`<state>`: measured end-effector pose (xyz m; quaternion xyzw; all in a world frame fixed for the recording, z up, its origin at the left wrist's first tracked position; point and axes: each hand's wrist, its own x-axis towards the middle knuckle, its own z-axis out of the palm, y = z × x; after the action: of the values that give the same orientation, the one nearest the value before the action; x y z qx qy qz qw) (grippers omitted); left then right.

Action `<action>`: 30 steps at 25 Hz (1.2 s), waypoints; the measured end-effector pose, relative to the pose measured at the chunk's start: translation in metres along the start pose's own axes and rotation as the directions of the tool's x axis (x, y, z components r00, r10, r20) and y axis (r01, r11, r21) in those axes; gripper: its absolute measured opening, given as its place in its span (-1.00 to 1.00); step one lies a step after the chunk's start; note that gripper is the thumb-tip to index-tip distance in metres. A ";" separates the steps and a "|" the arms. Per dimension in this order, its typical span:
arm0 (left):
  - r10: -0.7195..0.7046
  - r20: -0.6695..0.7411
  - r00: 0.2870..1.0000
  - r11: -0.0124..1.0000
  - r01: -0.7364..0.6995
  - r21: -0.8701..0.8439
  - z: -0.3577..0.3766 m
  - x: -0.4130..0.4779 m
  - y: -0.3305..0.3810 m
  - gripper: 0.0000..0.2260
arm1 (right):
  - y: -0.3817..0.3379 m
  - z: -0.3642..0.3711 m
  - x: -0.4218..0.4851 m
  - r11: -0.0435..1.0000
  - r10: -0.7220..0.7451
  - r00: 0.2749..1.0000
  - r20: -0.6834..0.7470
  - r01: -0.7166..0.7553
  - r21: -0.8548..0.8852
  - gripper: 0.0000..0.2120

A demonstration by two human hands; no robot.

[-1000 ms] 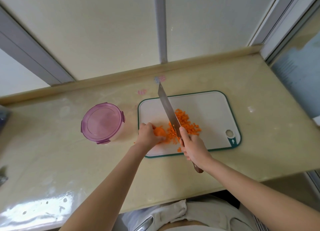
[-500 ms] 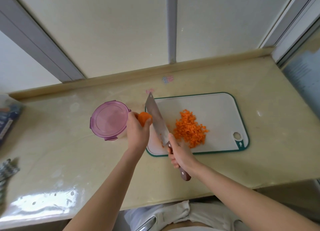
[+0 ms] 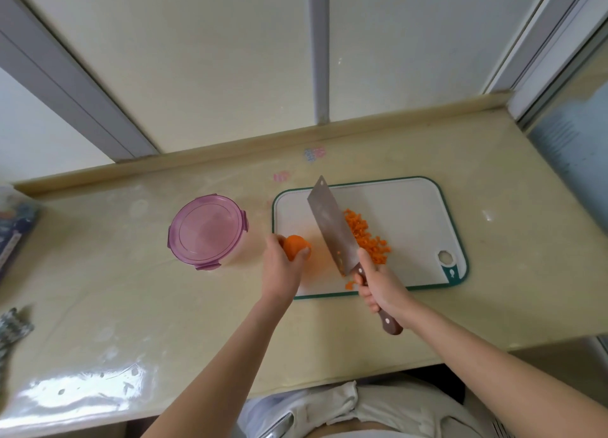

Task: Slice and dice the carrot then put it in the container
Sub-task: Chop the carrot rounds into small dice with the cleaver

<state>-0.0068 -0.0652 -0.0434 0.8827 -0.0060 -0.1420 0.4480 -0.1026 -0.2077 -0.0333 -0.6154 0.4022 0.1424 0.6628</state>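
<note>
My left hand (image 3: 283, 266) grips a stub of carrot (image 3: 295, 246) over the left edge of the white cutting board (image 3: 411, 207). My right hand (image 3: 381, 284) holds a cleaver (image 3: 332, 227) by its brown handle, the blade slanting up-left across the board. A heap of diced carrot (image 3: 365, 237) lies just right of the blade, with a few bits near the handle. The round container (image 3: 208, 230) with its purple lid on stands on the counter left of the board.
The cream counter (image 3: 131, 306) ends in a front edge near my body and a raised back ledge under the window. A blue packet (image 3: 13, 237) and a dark patterned object (image 3: 13, 329) lie at the far left edge.
My left hand lifted the carrot stub off the board toward the container, then came back to the board's left edge. The cleaver swept the diced carrot right and now lies beside the heap.
</note>
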 end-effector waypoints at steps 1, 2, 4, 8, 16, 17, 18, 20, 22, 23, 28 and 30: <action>-0.017 0.024 1.000 1.000 0.017 0.002 0.004 -0.002 0.000 -0.63 | 0.000 -0.008 0.001 1.000 -0.005 1.000 -0.013 0.005 -0.012 -0.49; -0.028 0.046 0.999 1.000 0.028 0.002 0.008 -0.003 0.001 -0.62 | -0.001 -0.016 0.002 1.000 -0.014 1.000 -0.024 0.013 -0.022 -0.49; -0.048 0.091 0.995 0.999 0.047 0.011 0.017 -0.005 0.005 -0.61 | -0.003 -0.025 0.002 0.999 -0.033 0.999 -0.042 0.033 -0.024 -0.49; -0.103 0.151 0.983 0.994 0.098 0.042 0.033 -0.006 0.008 -0.62 | -0.006 -0.021 -0.003 0.996 -0.071 0.996 -0.053 0.069 -0.048 -0.50; 0.152 0.271 0.951 0.873 -0.258 0.414 0.019 -0.004 -0.004 -0.30 | 0.001 0.008 -0.013 0.993 -0.076 0.997 -0.002 0.076 -0.094 -0.50; 0.176 0.340 0.924 0.839 -0.322 0.440 0.017 -0.002 -0.003 -0.28 | 0.002 0.009 -0.013 0.993 -0.073 0.997 -0.008 0.072 -0.089 -0.50; 0.185 0.401 0.897 0.791 -0.378 0.481 0.015 0.001 -0.002 -0.30 | 0.002 0.010 -0.014 0.994 -0.069 0.997 -0.016 0.068 -0.080 -0.50; 0.195 0.445 0.874 0.728 -0.433 0.532 0.013 0.005 0.001 -0.38 | 0.004 0.012 -0.014 0.996 -0.067 0.997 -0.027 0.066 -0.065 -0.51; 0.203 0.410 0.889 0.748 -0.411 0.521 0.012 0.005 0.001 -0.46 | 0.005 0.015 -0.014 0.994 -0.082 0.996 -0.029 0.079 -0.079 -0.51; 0.194 0.388 0.901 0.769 -0.385 0.510 0.012 0.003 -0.001 -0.47 | 0.007 0.016 -0.014 0.992 -0.090 0.995 -0.031 0.087 -0.088 -0.51; 0.138 0.306 0.942 0.840 -0.275 0.468 0.015 -0.006 -0.007 -0.47 | 0.013 0.024 -0.016 0.984 -0.115 0.992 -0.049 0.107 -0.140 -0.47; 0.120 0.271 0.955 0.870 -0.233 0.434 0.019 -0.009 -0.007 -0.50 | 0.015 0.026 -0.015 0.985 -0.108 0.993 -0.044 0.100 -0.142 -0.47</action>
<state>-0.0211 -0.0748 -0.0572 0.9362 -0.1736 -0.1983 0.2325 -0.1126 -0.1755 -0.0350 -0.6839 0.3754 0.1195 0.6141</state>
